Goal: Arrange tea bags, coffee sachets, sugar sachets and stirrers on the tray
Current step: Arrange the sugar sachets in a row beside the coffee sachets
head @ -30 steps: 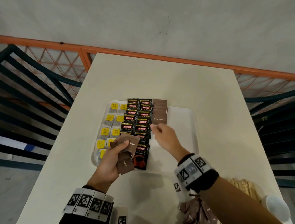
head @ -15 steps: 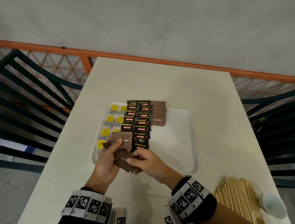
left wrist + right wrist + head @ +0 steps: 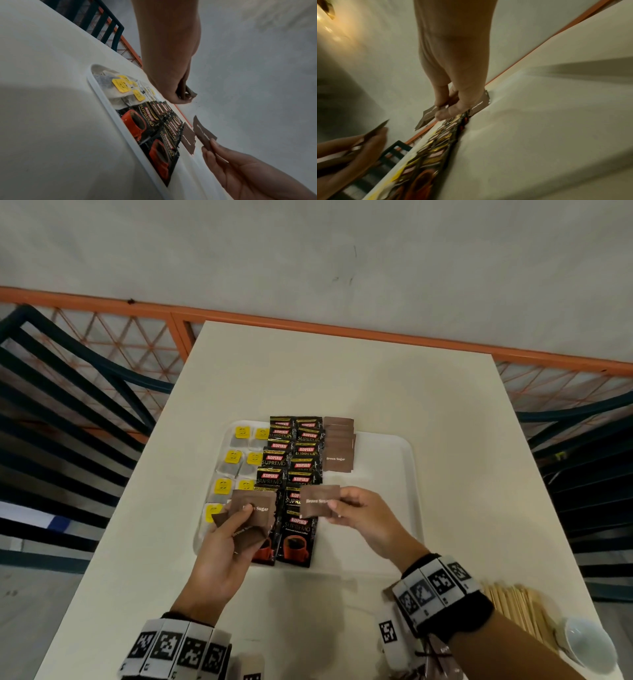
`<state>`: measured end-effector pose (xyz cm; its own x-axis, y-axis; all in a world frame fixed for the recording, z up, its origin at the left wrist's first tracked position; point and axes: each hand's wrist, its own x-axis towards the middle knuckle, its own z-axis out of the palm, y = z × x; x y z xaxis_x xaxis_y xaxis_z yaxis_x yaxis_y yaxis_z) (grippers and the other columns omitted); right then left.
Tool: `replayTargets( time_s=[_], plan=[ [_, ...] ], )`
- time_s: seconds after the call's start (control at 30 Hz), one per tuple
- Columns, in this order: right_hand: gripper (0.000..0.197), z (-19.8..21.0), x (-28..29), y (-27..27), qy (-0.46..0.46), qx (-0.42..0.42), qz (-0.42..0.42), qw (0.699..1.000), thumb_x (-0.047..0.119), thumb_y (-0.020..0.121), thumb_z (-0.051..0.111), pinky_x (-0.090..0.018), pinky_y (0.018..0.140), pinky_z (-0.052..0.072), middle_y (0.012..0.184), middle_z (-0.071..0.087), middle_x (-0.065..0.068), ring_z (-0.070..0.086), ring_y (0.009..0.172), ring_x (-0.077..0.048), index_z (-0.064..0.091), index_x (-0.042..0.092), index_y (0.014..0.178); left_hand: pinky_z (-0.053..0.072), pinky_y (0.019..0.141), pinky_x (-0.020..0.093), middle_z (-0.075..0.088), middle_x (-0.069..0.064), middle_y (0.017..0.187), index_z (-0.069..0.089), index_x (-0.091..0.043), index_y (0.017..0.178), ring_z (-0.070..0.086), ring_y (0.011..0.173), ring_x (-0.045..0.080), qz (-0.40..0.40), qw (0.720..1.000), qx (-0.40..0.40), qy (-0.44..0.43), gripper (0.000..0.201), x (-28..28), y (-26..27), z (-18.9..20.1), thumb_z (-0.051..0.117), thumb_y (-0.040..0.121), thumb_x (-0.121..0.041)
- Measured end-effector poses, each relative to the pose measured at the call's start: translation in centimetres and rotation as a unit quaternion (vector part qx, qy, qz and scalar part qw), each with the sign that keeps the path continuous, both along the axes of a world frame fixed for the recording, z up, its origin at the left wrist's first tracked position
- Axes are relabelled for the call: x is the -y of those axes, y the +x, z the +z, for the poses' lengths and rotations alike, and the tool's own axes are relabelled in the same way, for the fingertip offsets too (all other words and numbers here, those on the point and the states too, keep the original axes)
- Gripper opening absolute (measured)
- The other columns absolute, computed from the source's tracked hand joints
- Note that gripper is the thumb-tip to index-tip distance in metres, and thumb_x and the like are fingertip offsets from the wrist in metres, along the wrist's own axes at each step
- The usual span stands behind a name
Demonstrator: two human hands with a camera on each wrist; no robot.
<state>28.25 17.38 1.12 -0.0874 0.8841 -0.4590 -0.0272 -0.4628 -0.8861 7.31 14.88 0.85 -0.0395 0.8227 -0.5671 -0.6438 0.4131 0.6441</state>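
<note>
A white tray holds tea bags with yellow tags at its left, two columns of black coffee sachets in the middle, and a short overlapping column of brown sugar sachets to their right. My left hand grips a fanned bunch of brown sugar sachets above the tray's near left part. My right hand pinches a single brown sugar sachet above the near end of the coffee columns. That single sachet shows between thumb and fingers in the right wrist view.
A heap of wooden stirrers lies on the cream table at the near right, beside a small white cup. More brown sachets lie under my right forearm. Dark chairs flank the table; an orange railing runs behind.
My right hand went from the laid sugar column to the bunch in my left hand, took one sachet, and now carries it up and right over the tray.
</note>
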Motion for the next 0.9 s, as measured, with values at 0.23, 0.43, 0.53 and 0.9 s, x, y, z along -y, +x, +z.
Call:
replayTargets(
  time_s=[0.23,0.43,0.53,0.9],
  plan=[
    [0.014,-2.2,-4.3,3.1,0.007,0.159,-0.116,0.981,0.006,0.084,0.065,-0.018,0.059,0.044,0.071,0.062,0.002,0.055,0.064,-0.009,0.06,0.017,0.076,0.056,0.055,0.023,0.072,0.003,0.072,0.058,-0.014,0.103,0.07,0.065,0.012,0.003,1.0,0.006,-0.025,0.018,-0.2,0.3,-0.3,0.049,0.09,-0.006],
    [0.019,-3.6,-6.5,3.0,0.024,0.2,-0.106,0.974,0.008,0.082,0.067,-0.018,0.058,0.041,0.069,0.06,0.003,0.053,0.06,-0.008,0.058,0.021,0.071,0.056,0.057,0.023,0.072,0.002,0.069,0.06,-0.013,0.095,0.069,0.064,0.013,-0.015,0.999,-0.006,-0.032,0.017,-0.3,0.5,-0.5,0.047,0.09,-0.004],
    [0.015,-4.5,-6.9,2.4,0.025,0.243,-0.103,0.964,0.012,0.08,0.068,-0.027,0.067,0.047,0.071,0.063,0.0,0.056,0.066,-0.013,0.059,0.02,0.072,0.055,0.058,0.023,0.072,0.004,0.071,0.06,-0.012,0.095,0.067,0.068,0.017,-0.025,0.999,-0.009,-0.032,0.022,-0.2,0.3,-0.5,0.044,0.088,0.0],
    [0.027,-5.1,-6.7,1.6,0.075,0.339,-0.116,0.931,0.014,0.081,0.068,-0.011,0.054,0.038,0.071,0.053,0.001,0.047,0.062,-0.004,0.051,0.006,0.101,0.055,0.057,0.021,0.068,0.006,0.084,0.06,-0.013,0.099,0.065,0.074,0.016,-0.034,0.999,-0.01,-0.03,0.023,-0.1,1.2,-0.3,0.046,0.088,0.001]
  ],
)
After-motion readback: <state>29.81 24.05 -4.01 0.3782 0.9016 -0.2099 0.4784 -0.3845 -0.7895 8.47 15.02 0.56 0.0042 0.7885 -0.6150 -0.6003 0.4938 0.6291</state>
